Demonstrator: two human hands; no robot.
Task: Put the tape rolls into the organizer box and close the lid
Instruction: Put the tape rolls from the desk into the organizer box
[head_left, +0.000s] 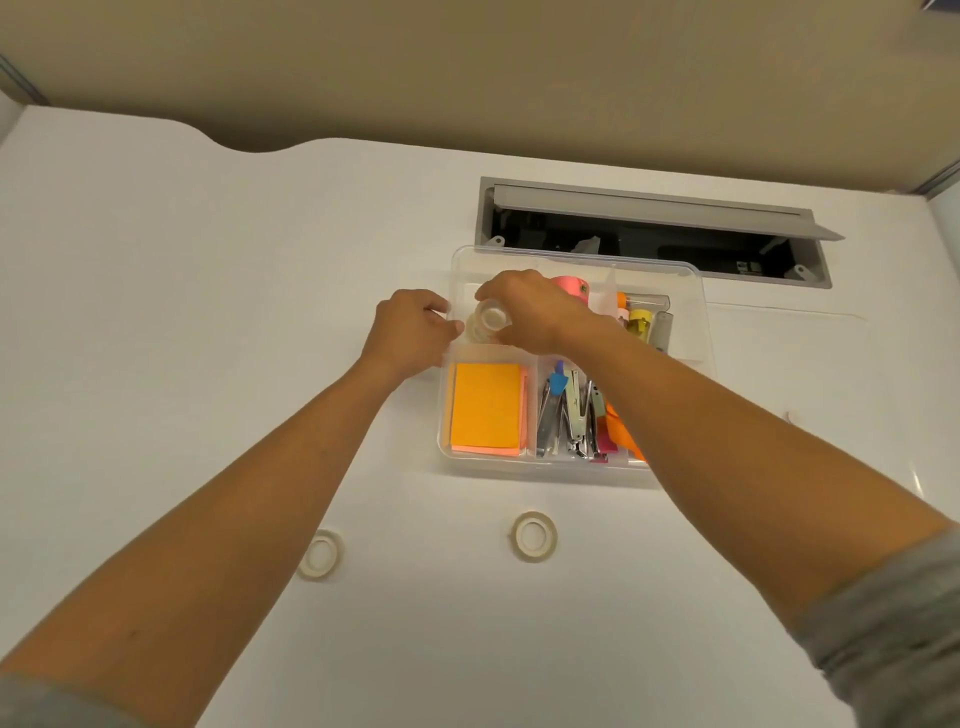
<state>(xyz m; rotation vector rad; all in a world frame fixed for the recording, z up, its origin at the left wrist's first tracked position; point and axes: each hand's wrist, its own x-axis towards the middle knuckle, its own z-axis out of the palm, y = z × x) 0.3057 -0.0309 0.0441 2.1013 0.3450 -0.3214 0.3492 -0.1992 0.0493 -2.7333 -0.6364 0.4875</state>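
Observation:
The clear plastic organizer box (691, 332) stands open on the white desk, its lid up at the back. My right hand (530, 312) reaches over the far-left compartment, fingers closed on a small clear tape roll (491, 316) held over that compartment. Just below it sits another pale tape roll (475, 332). My left hand (410, 332) grips the box's left wall. Two tape rolls lie flat on the desk in front of the box: one (534, 537) at the centre, one (321, 554) to its left beside my left forearm.
The box holds a pink roll (571, 287), orange sticky notes (485, 408), staplers and clips (571, 415), and small bottles (644, 322). Behind the box an open grey cable hatch (654, 228) is set into the desk. A beige partition rises at the desk's far edge.

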